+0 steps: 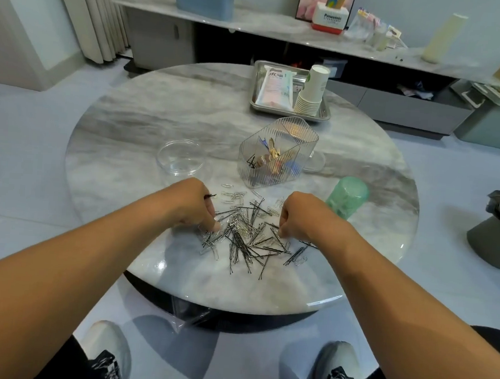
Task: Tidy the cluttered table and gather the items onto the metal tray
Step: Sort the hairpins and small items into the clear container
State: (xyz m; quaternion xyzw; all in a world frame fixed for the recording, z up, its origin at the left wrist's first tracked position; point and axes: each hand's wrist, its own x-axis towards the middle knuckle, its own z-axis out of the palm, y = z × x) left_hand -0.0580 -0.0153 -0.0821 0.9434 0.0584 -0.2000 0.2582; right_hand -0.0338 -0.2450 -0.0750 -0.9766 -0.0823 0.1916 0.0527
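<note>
In the head view, a round marble table is seen from above, with a scattered heap of black bobby pins and silver paper clips lying near its front edge. The left hand is set at the left side of the heap, fingers curled; a few bobby pins appear to be held in it, one dark end sticking out past the knuckles, while the thumb is pressed down among the clips. The right hand is curled at the heap's right side, fingertips pinched down onto the pins; whether anything is actually held there cannot be told. The hands are probably placed on opposite sides so that the loose pieces can be drawn together.

Behind the heap, a ribbed clear organiser is stood, already holding some clips and pins, likely as the container for these small pieces. A clear round dish lies to its left, and a green cup lies tipped to the right. The metal tray sits at the table's far edge, well apart from the heap, carrying a packet and a stack of paper cups.
</note>
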